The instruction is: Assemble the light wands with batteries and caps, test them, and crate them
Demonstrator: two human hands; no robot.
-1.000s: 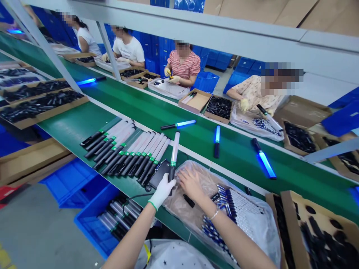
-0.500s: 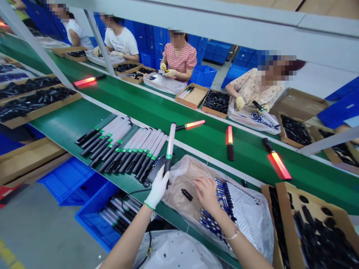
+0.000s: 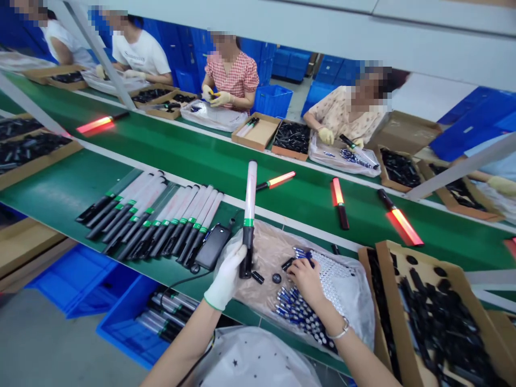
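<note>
My left hand (image 3: 228,274), in a white glove, is closed around the black handle of a light baton (image 3: 250,196) with a whitish tube and a green band. The baton stands nearly upright, and its lower end is over a plastic-lined tray (image 3: 358,317). Bare, my right hand (image 3: 306,277) reaches down onto blue-and-silver batteries (image 3: 298,312) in that tray. Its fingers are bent, and whatever lies between them is hidden. Beside its fingertips is a small black cylinder (image 3: 287,264). Another black piece (image 3: 257,277) and a round black cap (image 3: 276,278) lie on the plastic nearby.
A row of batons (image 3: 161,220) and a black phone-like device (image 3: 213,246) lie left. Cardboard boxes of black parts (image 3: 447,328) stand right. Glowing red batons (image 3: 405,226) lie on the green conveyor (image 3: 193,145). Co-workers sit across it. A blue bin (image 3: 121,328) is below.
My right hand has lowered onto the batteries, its fingers bending. The left hand still holds the baton, now more upright. A round black cap is now visible on the plastic. The view has shifted right.
</note>
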